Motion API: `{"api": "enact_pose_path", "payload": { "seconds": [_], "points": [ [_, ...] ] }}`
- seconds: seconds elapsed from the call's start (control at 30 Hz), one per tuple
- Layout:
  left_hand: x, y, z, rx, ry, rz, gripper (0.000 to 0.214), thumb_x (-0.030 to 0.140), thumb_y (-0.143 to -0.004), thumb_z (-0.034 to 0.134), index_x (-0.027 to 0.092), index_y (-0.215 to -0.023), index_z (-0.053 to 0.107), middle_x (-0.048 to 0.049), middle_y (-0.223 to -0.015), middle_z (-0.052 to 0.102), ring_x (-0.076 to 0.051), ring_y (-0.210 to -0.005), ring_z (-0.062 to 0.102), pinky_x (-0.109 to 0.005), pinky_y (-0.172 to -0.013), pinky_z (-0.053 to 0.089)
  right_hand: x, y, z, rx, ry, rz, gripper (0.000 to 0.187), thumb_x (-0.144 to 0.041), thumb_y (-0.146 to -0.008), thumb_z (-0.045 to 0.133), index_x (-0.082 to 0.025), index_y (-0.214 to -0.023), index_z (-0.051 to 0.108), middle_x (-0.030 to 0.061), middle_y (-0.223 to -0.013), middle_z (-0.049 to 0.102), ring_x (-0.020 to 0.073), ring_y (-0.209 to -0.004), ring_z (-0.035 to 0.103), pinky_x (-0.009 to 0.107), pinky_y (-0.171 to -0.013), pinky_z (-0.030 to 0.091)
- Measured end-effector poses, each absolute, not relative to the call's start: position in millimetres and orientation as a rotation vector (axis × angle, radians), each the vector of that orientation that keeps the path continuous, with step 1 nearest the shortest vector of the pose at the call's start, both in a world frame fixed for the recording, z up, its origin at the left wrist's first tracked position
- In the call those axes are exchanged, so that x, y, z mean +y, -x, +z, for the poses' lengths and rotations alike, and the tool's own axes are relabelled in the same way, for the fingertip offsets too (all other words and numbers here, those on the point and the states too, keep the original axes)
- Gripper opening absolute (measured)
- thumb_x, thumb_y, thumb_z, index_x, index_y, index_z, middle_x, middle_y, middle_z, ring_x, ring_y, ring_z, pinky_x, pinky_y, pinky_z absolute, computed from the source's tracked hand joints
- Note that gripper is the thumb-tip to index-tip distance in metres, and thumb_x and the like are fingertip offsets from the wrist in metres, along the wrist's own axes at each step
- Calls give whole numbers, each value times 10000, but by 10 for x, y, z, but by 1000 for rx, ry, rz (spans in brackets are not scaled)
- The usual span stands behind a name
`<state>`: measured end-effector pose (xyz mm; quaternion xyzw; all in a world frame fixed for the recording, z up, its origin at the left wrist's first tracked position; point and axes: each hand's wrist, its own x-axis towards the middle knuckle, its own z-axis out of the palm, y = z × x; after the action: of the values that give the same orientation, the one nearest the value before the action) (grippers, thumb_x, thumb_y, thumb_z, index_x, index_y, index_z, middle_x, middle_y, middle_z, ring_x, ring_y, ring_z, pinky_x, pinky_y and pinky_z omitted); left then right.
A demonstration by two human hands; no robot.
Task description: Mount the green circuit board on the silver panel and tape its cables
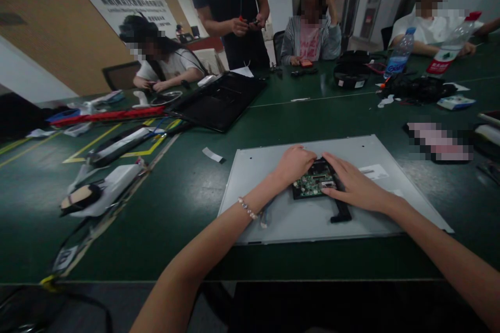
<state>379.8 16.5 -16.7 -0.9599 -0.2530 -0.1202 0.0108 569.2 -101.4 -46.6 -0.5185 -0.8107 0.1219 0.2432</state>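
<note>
A green circuit board (308,185) in a black plastic frame (342,212) rests on the back of a flat grey metal panel (269,226). My left hand (296,165), with a beaded bracelet at its wrist, has its fingers curled together at the board's upper edge; what they pinch there is hidden. From the other side, my right hand (353,184) grips the board and frame, thumb on the board's lower right part and fingers along the far right side. A pale label (377,172) lies on the panel beyond my right hand.
A large black plastic cover (222,99) lies at the far left, near a white device (113,187). Bottles (399,54) and a black bundle (416,87) stand at the far right, a phone (439,141) nearer. Several people are around the table (187,208).
</note>
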Motion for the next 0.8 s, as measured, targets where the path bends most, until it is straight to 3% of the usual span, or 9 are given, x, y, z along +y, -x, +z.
{"api": "enact_pose_path", "payload": {
  "seconds": [0.33, 0.5, 0.8],
  "points": [
    [221, -3773, -187, -716, 3271, -599, 236, 201, -947, 529, 145, -904, 754, -88, -972, 753, -182, -960, 681, -315, -929, 493, -1009, -5706, -485, -2216, 1423, 353, 840, -553, -919, 516, -255, -1586, 101, 141, -1594, 307, 337, -1437, 333, 561, -1156, 320],
    [190, -3770, -146, -972, 3259, -720, 309, 241, -977, 480, 132, -877, 752, -98, -910, 757, -181, -872, 698, -308, -851, 522, -1024, -5707, -464, -2219, 1424, 360, 850, -536, -922, 516, -264, -1592, 69, 135, -1603, 295, 339, -1439, 332, 566, -1149, 332],
    [648, -3084, 284, -1443, 2915, -934, 246, 155, -856, 554, 170, -985, 762, -59, -1015, 754, -193, -951, 684, -301, -896, 512, -1026, -5706, -458, -2224, 1416, 350, 836, -526, -928, 514, -276, -1592, 71, 123, -1603, 294, 335, -1452, 310, 568, -1160, 318]
  ]
}}
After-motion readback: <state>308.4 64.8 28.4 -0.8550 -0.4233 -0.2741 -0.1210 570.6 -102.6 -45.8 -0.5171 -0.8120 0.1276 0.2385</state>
